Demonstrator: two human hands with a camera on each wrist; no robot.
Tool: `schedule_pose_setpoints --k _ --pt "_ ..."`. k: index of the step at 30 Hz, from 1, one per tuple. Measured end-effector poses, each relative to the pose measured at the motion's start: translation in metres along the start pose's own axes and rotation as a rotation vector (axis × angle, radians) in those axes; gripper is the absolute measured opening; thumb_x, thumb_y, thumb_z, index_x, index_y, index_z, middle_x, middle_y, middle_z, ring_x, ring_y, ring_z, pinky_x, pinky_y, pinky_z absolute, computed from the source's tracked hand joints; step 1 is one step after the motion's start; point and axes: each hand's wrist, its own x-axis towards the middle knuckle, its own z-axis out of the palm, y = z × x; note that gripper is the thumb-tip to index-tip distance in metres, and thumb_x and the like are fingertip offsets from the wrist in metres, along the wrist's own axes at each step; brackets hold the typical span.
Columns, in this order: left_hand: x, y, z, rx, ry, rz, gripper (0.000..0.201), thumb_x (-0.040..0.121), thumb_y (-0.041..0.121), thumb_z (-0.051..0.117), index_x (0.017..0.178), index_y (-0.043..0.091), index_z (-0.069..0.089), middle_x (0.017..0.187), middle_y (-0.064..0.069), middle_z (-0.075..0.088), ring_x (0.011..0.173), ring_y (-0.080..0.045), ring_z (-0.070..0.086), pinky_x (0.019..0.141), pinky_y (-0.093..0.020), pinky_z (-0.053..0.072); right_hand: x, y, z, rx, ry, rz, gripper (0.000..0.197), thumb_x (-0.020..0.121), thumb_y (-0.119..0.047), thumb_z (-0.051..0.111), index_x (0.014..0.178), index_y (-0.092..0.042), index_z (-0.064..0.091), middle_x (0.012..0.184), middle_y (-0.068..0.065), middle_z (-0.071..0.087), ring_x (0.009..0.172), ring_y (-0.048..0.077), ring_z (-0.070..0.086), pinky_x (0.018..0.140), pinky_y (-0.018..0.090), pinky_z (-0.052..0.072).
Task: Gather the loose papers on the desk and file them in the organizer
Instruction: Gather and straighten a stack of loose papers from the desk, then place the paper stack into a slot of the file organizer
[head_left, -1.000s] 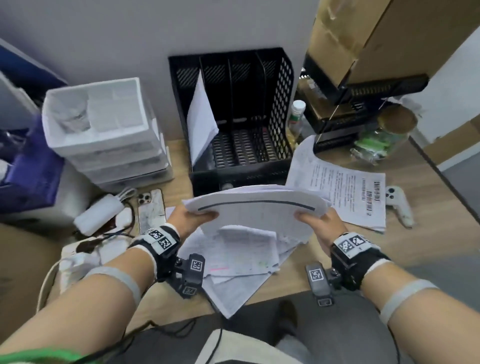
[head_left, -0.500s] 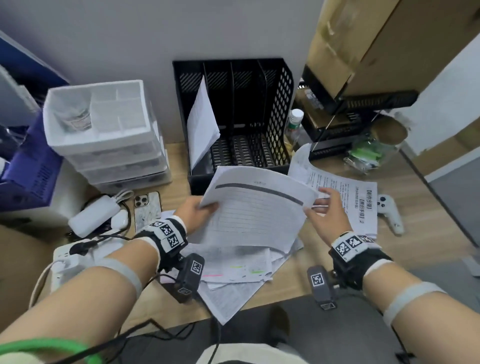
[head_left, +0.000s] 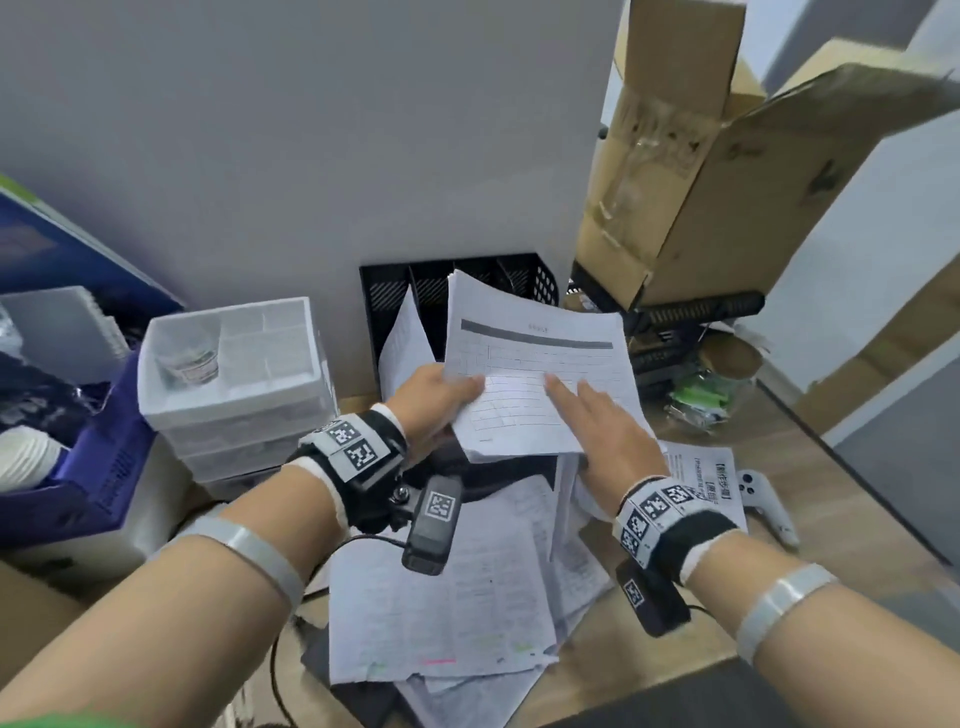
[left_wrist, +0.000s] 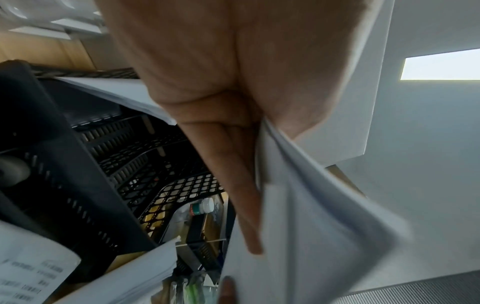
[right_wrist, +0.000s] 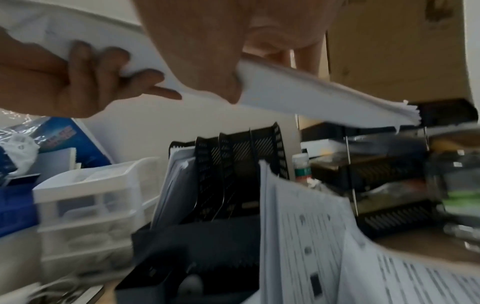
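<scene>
My left hand (head_left: 439, 400) grips the left edge of a stack of white papers (head_left: 535, 384), thumb on top and fingers beneath. My right hand (head_left: 597, 431) lies over the stack's lower right part with straight fingers on top. In the right wrist view its thumb sits under the stack (right_wrist: 324, 98), pinching it. The stack is tilted in the air just in front of the black mesh organizer (head_left: 467, 280), whose left slot holds a sheet (head_left: 405, 338). More loose papers (head_left: 467, 582) lie spread on the desk below my wrists.
A white drawer unit (head_left: 234, 374) stands left of the organizer, with a purple crate (head_left: 93, 467) further left. To the right are a cardboard box (head_left: 701, 182) on black trays (head_left: 691, 332), a jar (head_left: 722, 384), a printed sheet (head_left: 701, 478) and a white controller (head_left: 763, 499).
Both hands have lifted the stack and carried it up and back toward the organizer. My right hand shifted from the stack's right edge onto its top.
</scene>
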Motion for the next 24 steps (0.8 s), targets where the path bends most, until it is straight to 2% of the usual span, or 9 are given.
schedule_pose_setpoints --k 3,6,9,13,16,18,20,23,24 --pt "-0.005 0.011 -0.004 -0.140 -0.079 0.011 0.059 0.100 0.053 0.040 0.133 0.008 0.057 0.122 -0.016 0.071 0.103 -0.028 0.073 0.090 -0.042 0.059 0.011 -0.001 -0.030 -0.007 0.102 -0.043 0.085 0.087 -0.003 0.049 0.149 -0.049 0.014 0.145 -0.005 0.049 0.124 0.026 0.055 0.096 0.037 0.048" --pt "-0.002 0.002 -0.013 -0.260 -0.084 0.018 0.077 0.090 0.076 0.026 0.137 0.021 0.053 0.127 -0.017 0.068 0.115 -0.036 0.067 0.101 -0.052 0.051 0.021 -0.007 -0.051 0.048 0.137 0.026 0.078 0.087 -0.008 0.047 0.146 -0.051 0.022 0.122 0.005 0.065 0.096 0.034 0.064 0.082 0.037 0.052" --pt "0.006 -0.021 -0.018 -0.104 -0.035 -0.022 0.054 0.098 0.058 0.039 0.139 0.024 0.051 0.133 -0.012 0.064 0.117 -0.029 0.066 0.099 -0.043 0.052 0.029 -0.009 -0.057 0.417 0.202 0.184 0.079 0.087 0.004 0.041 0.139 -0.056 0.036 0.103 0.011 0.068 0.083 0.029 0.062 0.079 0.030 0.054" --pt "0.019 -0.049 -0.017 0.195 -0.037 -0.072 0.046 0.101 0.022 0.053 0.146 0.015 0.045 0.146 -0.004 0.048 0.132 -0.022 0.050 0.100 -0.035 0.046 0.040 -0.024 -0.051 0.589 0.142 0.305 0.042 0.099 -0.008 0.042 0.139 -0.022 0.050 0.123 0.011 0.063 0.112 0.027 0.058 0.089 0.021 0.036" --pt "0.030 -0.057 -0.020 0.339 0.043 -0.011 0.061 0.097 0.013 0.055 0.152 0.025 0.031 0.151 0.000 0.041 0.138 -0.019 0.044 0.112 -0.036 0.040 0.048 -0.036 -0.037 0.657 0.069 0.362 0.039 0.100 -0.010 0.041 0.136 -0.017 0.051 0.130 0.016 0.060 0.118 0.036 0.055 0.096 0.028 0.038" --pt "0.034 -0.056 -0.023 0.374 0.115 0.018 0.074 0.092 0.012 0.058 0.152 0.035 0.020 0.143 -0.005 0.050 0.125 -0.022 0.055 0.103 -0.037 0.048 0.055 -0.042 -0.025 0.666 0.026 0.378 0.040 0.100 -0.009 0.041 0.137 -0.018 0.049 0.130 0.017 0.059 0.119 0.037 0.054 0.099 0.030 0.039" --pt "0.040 -0.058 -0.030 0.362 0.169 0.040 0.090 0.080 0.019 0.060 0.156 0.032 0.013 0.155 -0.004 0.038 0.129 -0.027 0.054 0.104 -0.043 0.049 0.065 -0.048 -0.013 0.671 -0.011 0.377 0.040 0.100 -0.009 0.040 0.138 -0.017 0.048 0.130 0.019 0.058 0.119 0.038 0.053 0.101 0.033 0.039" --pt "0.048 -0.063 -0.040 0.315 0.232 0.065 0.101 0.085 0.009 0.059 0.158 0.031 -0.007 0.162 0.012 0.004 0.109 -0.008 0.059 0.090 -0.017 0.054 0.085 -0.058 0.005 0.683 -0.039 0.377 0.042 0.100 -0.010 0.040 0.140 -0.021 0.045 0.128 0.019 0.058 0.119 0.037 0.053 0.096 0.029 0.038" --pt "0.051 -0.066 -0.043 0.314 0.254 0.102 0.100 0.087 0.000 0.058 0.158 0.029 -0.007 0.161 0.013 -0.001 0.118 -0.009 0.056 0.095 -0.016 0.051 0.092 -0.062 0.010 0.694 -0.042 0.381 0.042 0.100 -0.011 0.040 0.141 -0.022 0.045 0.130 0.017 0.058 0.120 0.036 0.053 0.093 0.026 0.036"
